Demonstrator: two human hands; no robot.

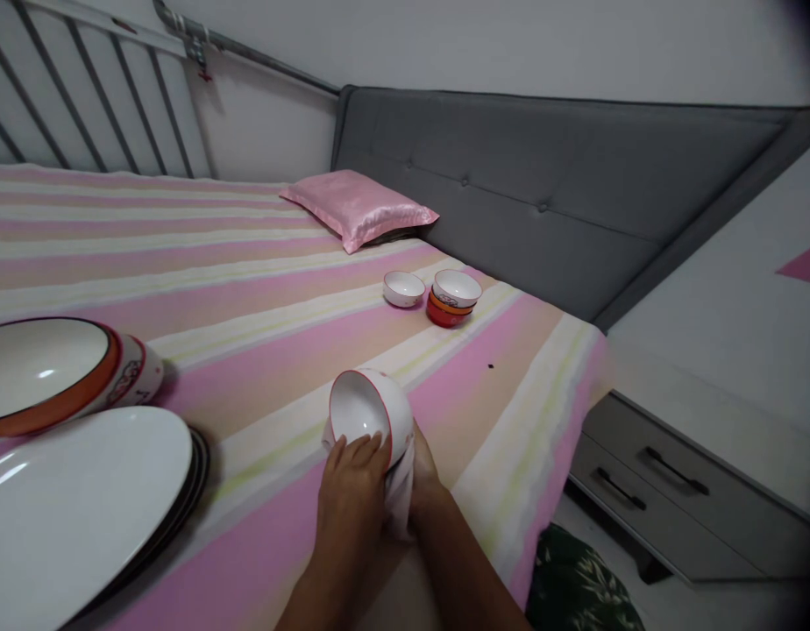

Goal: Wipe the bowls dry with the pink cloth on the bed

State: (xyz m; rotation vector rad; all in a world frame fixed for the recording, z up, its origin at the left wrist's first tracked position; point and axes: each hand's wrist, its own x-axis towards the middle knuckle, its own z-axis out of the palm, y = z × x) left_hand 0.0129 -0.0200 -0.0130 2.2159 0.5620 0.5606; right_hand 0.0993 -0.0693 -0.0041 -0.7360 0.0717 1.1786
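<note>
A white bowl (397,405) with a thin red rim is held tilted on its side above the striped bedsheet, its mouth facing left. My left hand (353,478) grips the lower rim, with fingertips reaching inside. Behind the bowl, my right hand (423,464) supports its outer right side; most of those fingers are hidden. A pale pink cloth (400,495) is bunched under the bowl between both hands. Farther up the bed, a small white bowl (403,289) stands beside a stack of bowls (452,302), white on top with orange and red below.
Stacked plates (82,499) and large stacked bowls (109,368) stand at the left. A pink pillow (362,206) lies by the grey headboard (510,175). Right of the bed's edge is a grey drawer cabinet (681,491). Dark green patterned fabric (576,583) shows at the lower right.
</note>
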